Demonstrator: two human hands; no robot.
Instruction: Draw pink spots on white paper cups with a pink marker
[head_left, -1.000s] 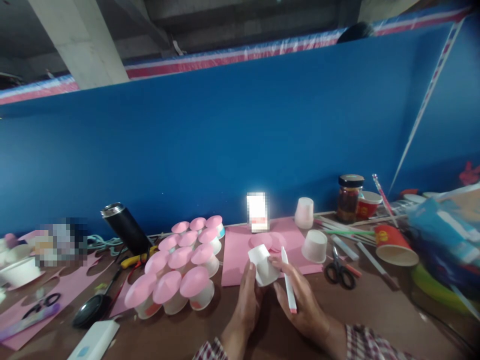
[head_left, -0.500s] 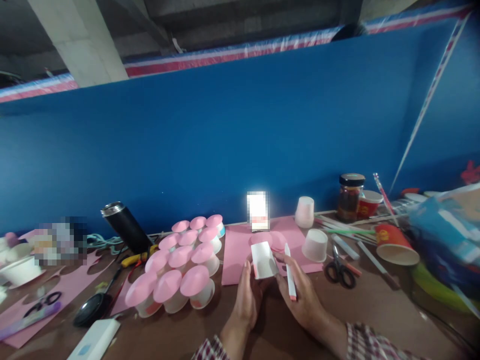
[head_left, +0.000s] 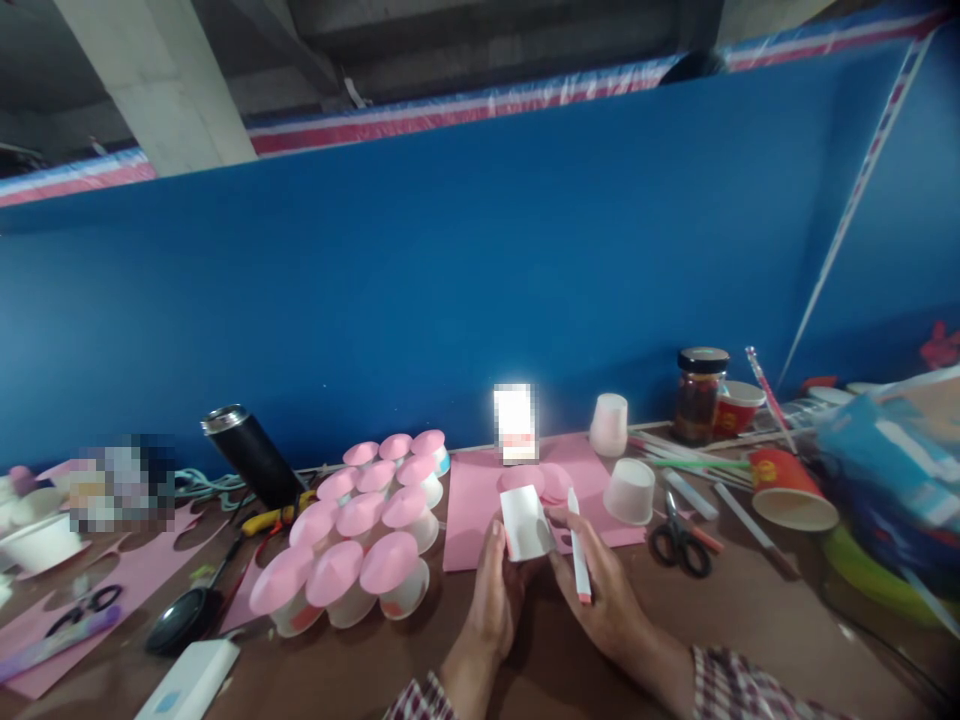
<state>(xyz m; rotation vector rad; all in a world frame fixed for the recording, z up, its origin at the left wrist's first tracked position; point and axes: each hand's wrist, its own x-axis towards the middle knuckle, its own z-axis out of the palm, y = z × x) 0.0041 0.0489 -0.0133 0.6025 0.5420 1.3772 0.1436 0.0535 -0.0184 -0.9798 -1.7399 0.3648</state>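
Note:
My left hand (head_left: 496, 600) and my right hand (head_left: 600, 590) hold a small white paper cup (head_left: 525, 522) between their fingertips, just above the brown table. My right hand also grips a white marker (head_left: 578, 548) with a reddish tip, pointing down along the fingers. The cup is upside down, its flat bottom up. Behind it lies a pink paper sheet (head_left: 480, 500) with cut pink circles (head_left: 540, 480). To the left stands a cluster of white cups topped with pink cones (head_left: 360, 540).
Two upturned white cups (head_left: 628, 490) sit on the pink sheet's right. Black scissors (head_left: 679, 540), straws, a red cup on its side (head_left: 787, 490) and a jar (head_left: 699, 395) lie right. A black flask (head_left: 251, 455), small pan (head_left: 180, 620) and white box (head_left: 187, 680) lie left. A blue partition backs the table.
The cup has turned in my fingers from tilted to flat bottom up, and my hands have drawn slightly closer around it. The marker stays in my right hand.

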